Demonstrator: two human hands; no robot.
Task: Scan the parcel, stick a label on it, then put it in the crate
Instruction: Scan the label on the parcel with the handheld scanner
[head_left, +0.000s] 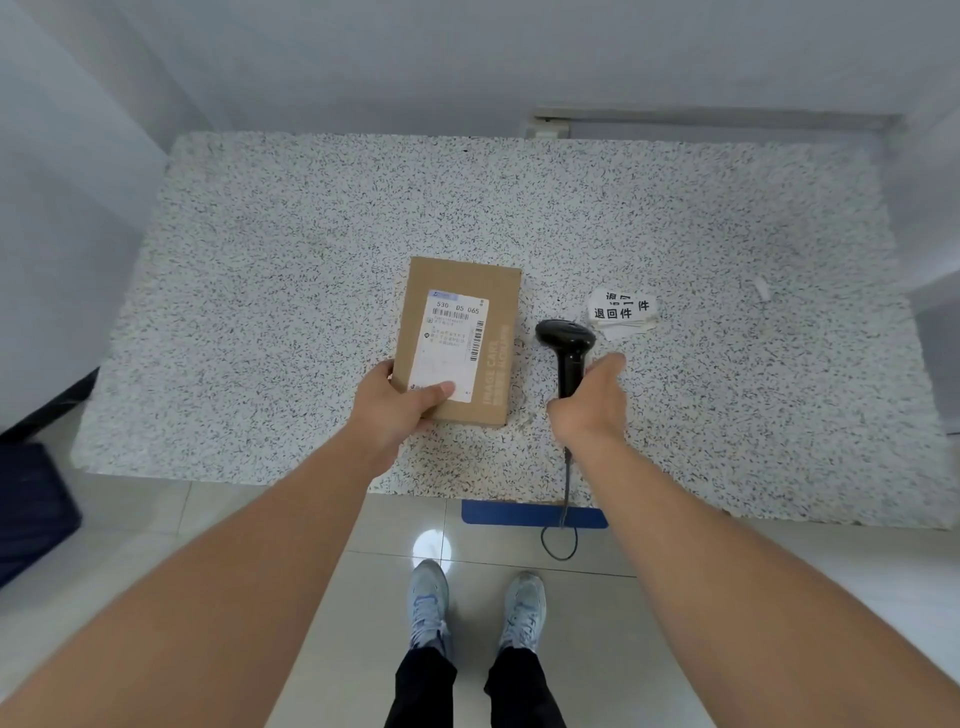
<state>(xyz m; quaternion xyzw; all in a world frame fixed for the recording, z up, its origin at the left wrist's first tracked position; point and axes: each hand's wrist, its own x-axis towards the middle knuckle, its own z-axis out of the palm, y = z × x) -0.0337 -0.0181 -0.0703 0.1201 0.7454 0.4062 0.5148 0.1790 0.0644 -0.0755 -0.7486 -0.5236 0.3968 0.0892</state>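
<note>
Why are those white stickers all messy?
The return labels right of the barcode scanner lie in a loose, fanned pile, not squared up. One small white scrap sits apart, farther right. Nothing else looks odd.

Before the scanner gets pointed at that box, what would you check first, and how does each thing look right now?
1. Parcel held steady: ok, left hand grips its near corner, thumb on top.
2. Barcode face up: ok, the shipping label shows.
3. Thumb clear of the barcodes: ok, it presses the label's lower edge only.
4. Scanner in hand: ok, right hand is around its handle.
5. Scanner aimed at the label: cannot tell.
6. Stickers within reach: ok, beside the scanner.
</note>
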